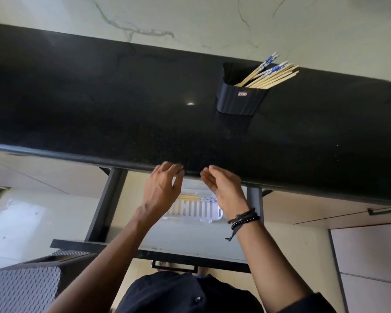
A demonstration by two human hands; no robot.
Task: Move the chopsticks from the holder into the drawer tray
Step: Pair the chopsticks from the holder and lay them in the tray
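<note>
Hands hover empty with fingers spread, left hand [161,188] and right hand [224,190], above the white slotted drawer tray [196,211]. Wooden blue-tipped chopsticks [269,75] lean in the black ribbed holder [242,98] on the black desk [99,98].

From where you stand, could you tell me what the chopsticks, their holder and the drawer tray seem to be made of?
The chopsticks look like pale bamboo or wood, matt and tan; a few carry blue-and-white patterned tops, perhaps painted. The holder seems dark matt plastic, judging by its ribbed moulded front and small red label. The drawer tray appears white plastic, with moulded slots, though the hands hide part of it.
</note>
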